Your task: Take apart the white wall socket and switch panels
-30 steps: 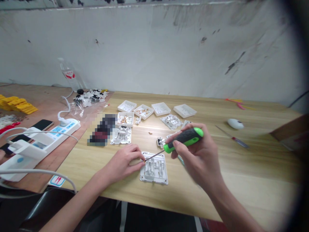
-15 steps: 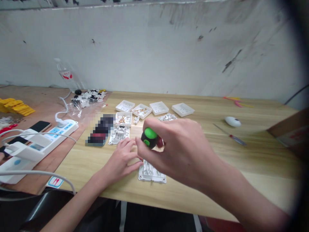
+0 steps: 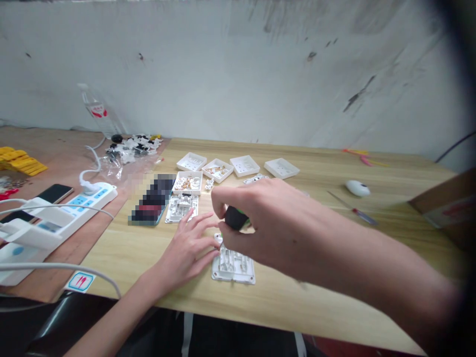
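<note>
A white molded plate [image 3: 233,270] lies at lower center on a wood-grain table [image 3: 122,253], the left hand [image 3: 195,245], fingers spread, at its edge. The right hand [image 3: 271,228] curls around a black-and-green handle [image 3: 235,218], hiding the plate's upper right and the handle's lower end; white trays [image 3: 284,168] sit mid-frame before a stained wall [image 3: 223,74].

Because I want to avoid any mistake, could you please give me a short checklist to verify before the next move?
1. Black-and-green tool gripped by the right hand: ok.
2. White panel lying flat on the table: ok.
3. Left hand at the panel's left edge: ok.
4. Whole panel visible: not ok, the right hand covers part.
5. Tool tip well seated: cannot tell, hidden.
6. Loose screwdriver away from the panel: ok.
</note>
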`<action>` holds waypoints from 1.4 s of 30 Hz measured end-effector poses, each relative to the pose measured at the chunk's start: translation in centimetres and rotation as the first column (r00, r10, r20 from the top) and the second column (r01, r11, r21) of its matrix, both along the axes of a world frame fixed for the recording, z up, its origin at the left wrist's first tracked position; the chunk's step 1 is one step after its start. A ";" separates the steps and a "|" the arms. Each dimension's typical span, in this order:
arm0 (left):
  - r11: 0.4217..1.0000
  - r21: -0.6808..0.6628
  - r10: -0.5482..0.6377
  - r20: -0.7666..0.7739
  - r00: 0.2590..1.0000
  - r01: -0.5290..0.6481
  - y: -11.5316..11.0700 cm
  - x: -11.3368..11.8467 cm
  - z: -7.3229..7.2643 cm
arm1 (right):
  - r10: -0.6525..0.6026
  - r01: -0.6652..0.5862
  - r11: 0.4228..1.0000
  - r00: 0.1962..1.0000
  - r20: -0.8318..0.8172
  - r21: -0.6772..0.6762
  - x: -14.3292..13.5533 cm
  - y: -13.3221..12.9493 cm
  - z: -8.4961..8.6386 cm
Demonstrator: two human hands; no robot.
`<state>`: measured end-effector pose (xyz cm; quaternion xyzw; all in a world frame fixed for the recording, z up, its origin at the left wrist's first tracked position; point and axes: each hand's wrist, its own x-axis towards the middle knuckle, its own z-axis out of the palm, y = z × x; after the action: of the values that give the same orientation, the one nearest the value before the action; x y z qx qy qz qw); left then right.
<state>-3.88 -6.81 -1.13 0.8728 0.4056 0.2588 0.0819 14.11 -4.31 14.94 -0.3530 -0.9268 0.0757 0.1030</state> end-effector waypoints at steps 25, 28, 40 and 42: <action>0.991 -0.110 0.078 0.032 0.996 -0.074 -0.6 0.0 -0.2 | 0.319 -0.320 0.946 0.948 -0.021 -0.056 -0.1 2.5 0.5; 0.986 -0.149 0.092 0.072 0.993 -0.080 -0.7 0.1 -0.2 | 0.278 -0.280 0.959 0.959 -0.049 -0.040 0.1 2.6 0.5; 0.983 -0.180 0.005 0.195 0.981 0.030 -0.1 0.7 1.5 | 0.237 -0.247 0.967 0.962 -0.133 -0.063 0.4 2.0 0.1; 0.993 -0.116 0.008 0.208 0.978 0.017 0.3 0.7 1.3 | 0.212 -0.220 0.975 0.966 -0.149 -0.038 0.2 1.9 -0.2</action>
<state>-3.23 -6.47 0.20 0.8356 0.4072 0.3244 0.1753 14.33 -2.40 14.73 -0.2460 -0.9476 0.1368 0.1512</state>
